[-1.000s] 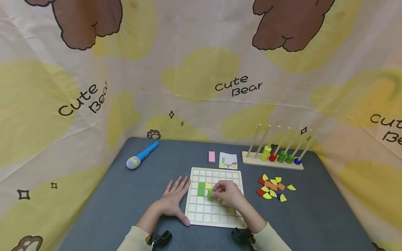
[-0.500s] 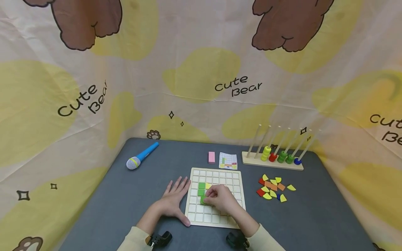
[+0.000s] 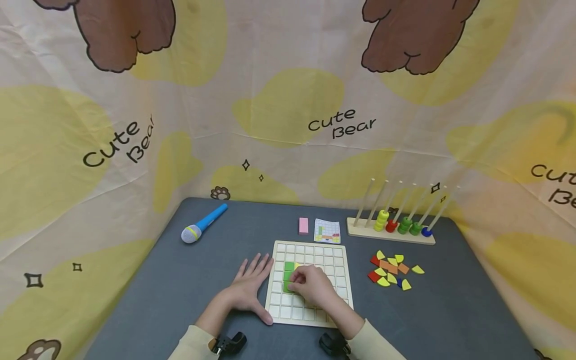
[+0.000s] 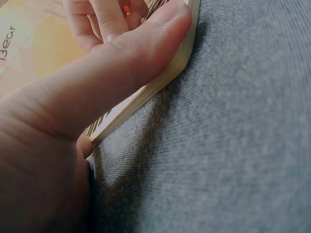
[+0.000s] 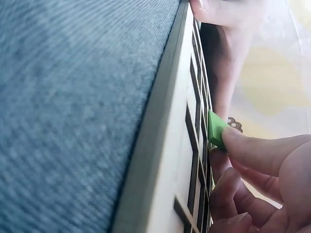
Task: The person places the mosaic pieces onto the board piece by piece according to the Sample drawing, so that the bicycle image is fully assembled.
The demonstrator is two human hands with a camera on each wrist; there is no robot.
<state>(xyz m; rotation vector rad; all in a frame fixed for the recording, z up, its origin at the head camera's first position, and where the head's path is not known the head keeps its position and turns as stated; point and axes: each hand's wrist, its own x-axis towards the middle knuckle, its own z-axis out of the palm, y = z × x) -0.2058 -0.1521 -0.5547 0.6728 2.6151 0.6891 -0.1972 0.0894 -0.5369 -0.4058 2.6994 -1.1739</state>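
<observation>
A wooden grid board [image 3: 288, 312] lies on the table. My right hand [image 3: 316, 286] pinches a green square tile [image 5: 216, 130] between thumb and finger at the board's surface; in the right wrist view the tile stands tilted against the grid. In the head view two green tiles [image 3: 289, 271] lie in one column just beyond the held one, with a yellow tile [image 3: 297, 265] beside them, partly hidden by my fingers. My left hand [image 3: 249, 285] rests with spread fingers along the board's left side, its thumb [image 4: 146, 46] touching the near left corner.
Right of the board lies a pile of yellow, red, orange and blue pieces [image 3: 391, 267]. Behind it stands a bead rack [image 3: 391, 232] with upright pegs. A pattern card [image 3: 327, 231] and a pink block [image 3: 303, 226] lie beyond the board. A blue toy microphone [image 3: 204, 223] lies far left.
My right hand has moved left and slightly nearer across the board, carrying the green tile into line below the other green ones. The left hand stays put.
</observation>
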